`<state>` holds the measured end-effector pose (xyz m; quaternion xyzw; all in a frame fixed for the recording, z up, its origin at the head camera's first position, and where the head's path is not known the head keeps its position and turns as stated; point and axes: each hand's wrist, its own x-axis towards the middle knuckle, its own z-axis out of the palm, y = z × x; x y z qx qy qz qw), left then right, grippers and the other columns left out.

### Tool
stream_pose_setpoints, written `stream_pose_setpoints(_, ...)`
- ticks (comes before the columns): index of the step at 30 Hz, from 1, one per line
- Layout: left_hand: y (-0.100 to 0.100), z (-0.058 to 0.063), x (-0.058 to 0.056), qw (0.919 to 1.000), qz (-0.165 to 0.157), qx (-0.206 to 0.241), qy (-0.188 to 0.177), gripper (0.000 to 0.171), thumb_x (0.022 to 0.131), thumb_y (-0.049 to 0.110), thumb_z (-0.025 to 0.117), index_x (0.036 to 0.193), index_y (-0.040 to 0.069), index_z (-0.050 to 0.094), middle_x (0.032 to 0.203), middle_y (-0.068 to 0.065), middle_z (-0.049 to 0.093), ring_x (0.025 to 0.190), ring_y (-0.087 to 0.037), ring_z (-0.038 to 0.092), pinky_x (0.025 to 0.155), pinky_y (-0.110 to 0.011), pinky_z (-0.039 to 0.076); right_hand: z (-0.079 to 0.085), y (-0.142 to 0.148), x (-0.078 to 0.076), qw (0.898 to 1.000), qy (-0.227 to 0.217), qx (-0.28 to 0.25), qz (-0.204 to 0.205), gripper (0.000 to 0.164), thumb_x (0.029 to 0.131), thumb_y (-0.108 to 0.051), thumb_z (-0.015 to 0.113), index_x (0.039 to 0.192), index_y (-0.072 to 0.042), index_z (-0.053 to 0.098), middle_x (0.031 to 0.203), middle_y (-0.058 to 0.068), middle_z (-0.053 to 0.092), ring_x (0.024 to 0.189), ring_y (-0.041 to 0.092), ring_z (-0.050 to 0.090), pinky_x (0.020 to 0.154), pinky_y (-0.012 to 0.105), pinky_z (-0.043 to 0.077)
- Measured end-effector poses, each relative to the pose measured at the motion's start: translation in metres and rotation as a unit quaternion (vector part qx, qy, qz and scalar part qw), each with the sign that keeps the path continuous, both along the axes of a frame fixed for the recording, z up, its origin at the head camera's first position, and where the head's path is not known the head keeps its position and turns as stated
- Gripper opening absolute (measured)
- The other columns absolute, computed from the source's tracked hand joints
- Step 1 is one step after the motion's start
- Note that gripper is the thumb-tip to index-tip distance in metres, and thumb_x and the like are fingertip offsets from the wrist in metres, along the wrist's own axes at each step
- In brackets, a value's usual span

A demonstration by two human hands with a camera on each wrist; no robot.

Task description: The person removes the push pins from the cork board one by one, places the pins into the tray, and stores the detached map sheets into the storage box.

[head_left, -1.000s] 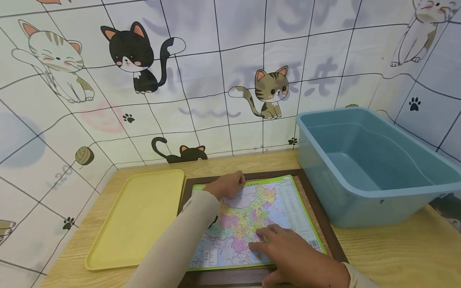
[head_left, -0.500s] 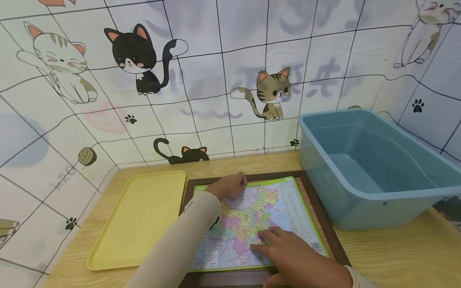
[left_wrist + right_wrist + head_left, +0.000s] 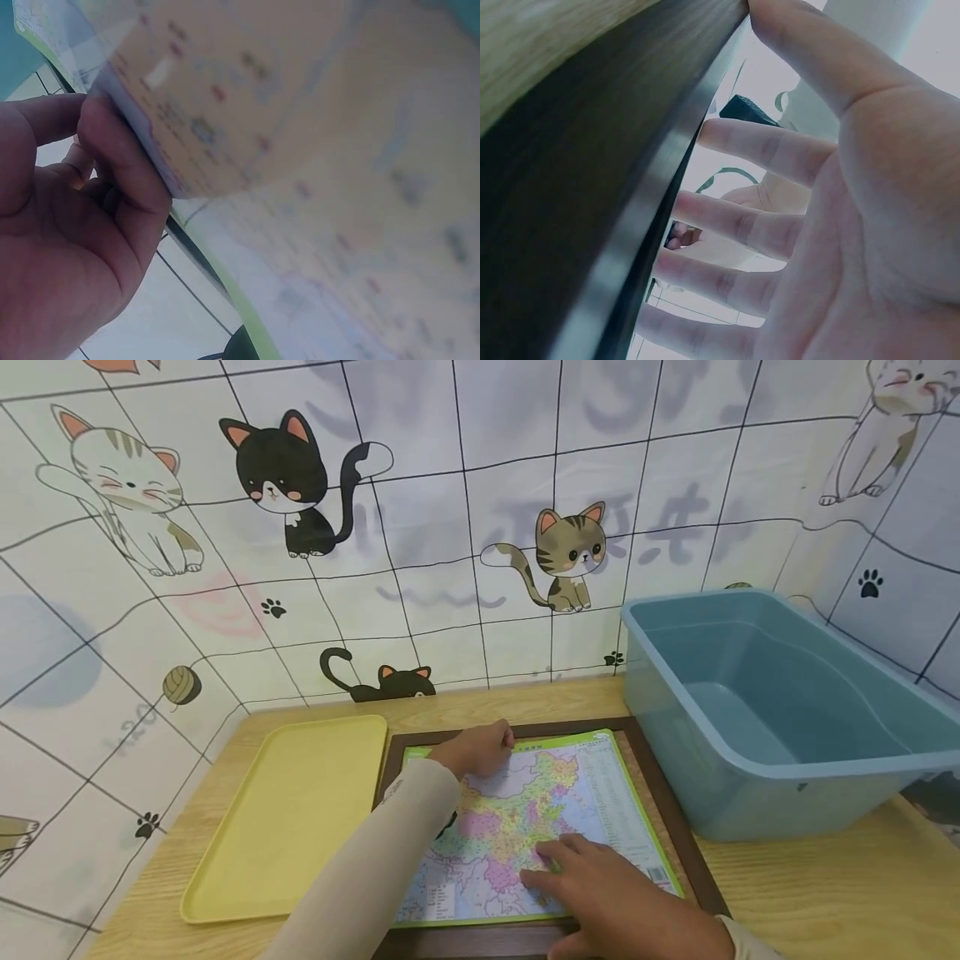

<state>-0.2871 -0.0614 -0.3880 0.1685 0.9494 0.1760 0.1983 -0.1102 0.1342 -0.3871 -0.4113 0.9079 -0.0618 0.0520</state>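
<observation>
A laminated map (image 3: 498, 827) with a bright green border lies on a cork board (image 3: 639, 777) in a dark brown frame (image 3: 664, 797). My left hand (image 3: 476, 750) rests near the map's top edge with its fingers curled. In the left wrist view that hand (image 3: 82, 232) has bent fingers against the glossy sheet; whether anything is between them is hidden. My right hand (image 3: 611, 893) lies over the map's lower right part, fingers spread and touching it. In the right wrist view its fingers (image 3: 742, 225) stand apart and reach past the frame's edge.
To the left lies a shallow yellow tray (image 3: 300, 818) on the wooden table (image 3: 810, 885). A deep blue tub (image 3: 720, 793) stands close to the board's right side. Behind the table rises a wall covering (image 3: 442, 527) with printed cats.
The camera view shifts very slightly between the earlier frames. Both hands stay in the same places on the map, and the map, tray and tub keep their positions.
</observation>
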Motion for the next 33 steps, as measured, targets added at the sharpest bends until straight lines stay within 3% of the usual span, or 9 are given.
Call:
stream_pose_setpoints(9,-0.0008,-0.0047,-0.0031,0.9999,0.006,0.013,0.002,0.020,0.110,0.031,0.035,0.106,0.017,0.048,0.095,-0.002,0.052,0.075,-0.016,0.047,0.071,-0.033,0.040,0.0010,-0.0011,0.0005,1.000,-0.005,-0.004,-0.005,0.070,0.077,-0.066,0.073,0.136,-0.029,0.060,0.137,0.006,0.058,0.127,0.036,0.054,0.089,0.051,0.055)
stream_pose_setpoints(16,-0.0003,-0.0036,-0.0006,0.9998,0.010,0.013,0.012,0.014,0.109,0.028,0.040,0.109,0.018,0.050,0.106,-0.001,0.056,0.090,-0.019,0.052,0.081,-0.036,0.041,0.0010,-0.0009,0.0013,1.000,-0.001,0.001,-0.003,0.070,0.077,-0.067,0.072,0.136,-0.030,0.059,0.137,0.005,0.058,0.127,0.036,0.054,0.088,0.051,0.055)
stream_pose_setpoints(33,-0.0021,-0.0024,-0.0006,0.9996,0.004,0.023,0.015,0.012,0.108,0.027,0.043,0.108,0.018,0.052,0.108,-0.001,0.056,0.094,-0.020,0.052,0.083,-0.036,0.041,-0.0018,0.0023,0.0003,1.000,0.018,-0.003,0.018,0.068,0.079,-0.070,0.067,0.134,-0.031,0.060,0.132,0.000,0.058,0.121,0.031,0.056,0.082,0.045,0.056)
